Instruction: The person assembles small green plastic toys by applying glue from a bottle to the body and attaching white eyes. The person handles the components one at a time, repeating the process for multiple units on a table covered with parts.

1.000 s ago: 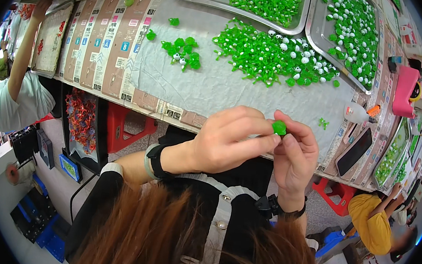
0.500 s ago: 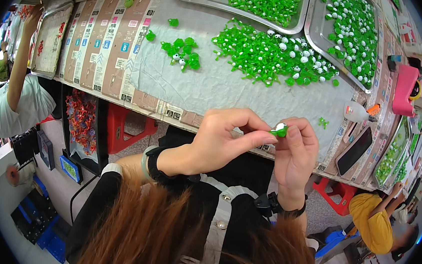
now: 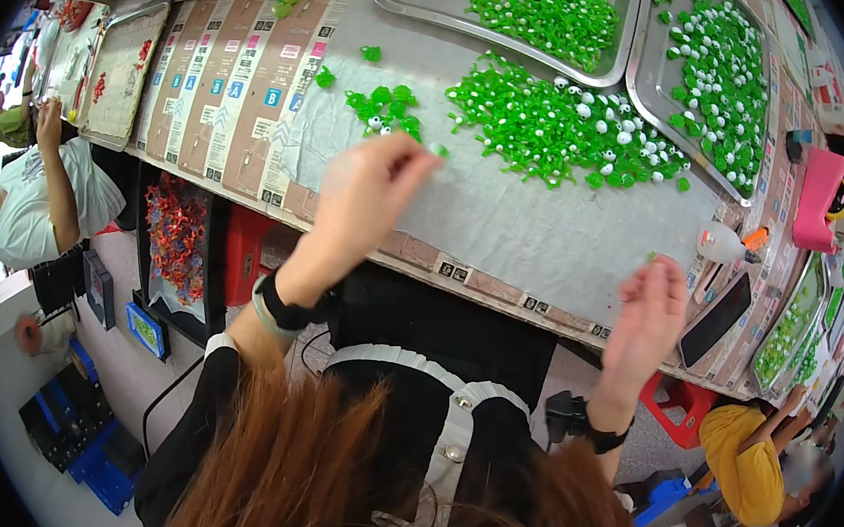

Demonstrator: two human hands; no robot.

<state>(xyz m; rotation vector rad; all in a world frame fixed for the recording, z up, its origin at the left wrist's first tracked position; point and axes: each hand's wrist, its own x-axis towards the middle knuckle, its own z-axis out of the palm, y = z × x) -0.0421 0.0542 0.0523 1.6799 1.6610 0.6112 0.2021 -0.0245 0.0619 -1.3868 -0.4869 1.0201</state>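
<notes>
My left hand [image 3: 372, 199], blurred by motion, is over the cloth beside the small cluster of green plastic pieces [image 3: 381, 104]. A blurred green bit [image 3: 442, 151] shows just off its fingertips; whether they touch it I cannot make out. My right hand [image 3: 651, 309] is at the cloth's right front, its fingertips drawn together on a small green plastic piece [image 3: 652, 256], of which only a tip shows. Farther off lies a big heap of green leggy pieces [image 3: 525, 122], with white eye-like balls on green pieces [image 3: 614, 130] at its right side.
Metal trays [image 3: 434, 14] of green pieces stand at the back. To the right are a white bottle [image 3: 720, 242], a dark phone [image 3: 716, 321] and a pink tape dispenser [image 3: 819, 203]. A bin of red pieces [image 3: 175, 242] stands below left. Other people sit at both sides.
My hands have parted from around the white-and-green piece they held together. The left has swung left and away to the small cluster; the right has moved right to the small green piece.
</notes>
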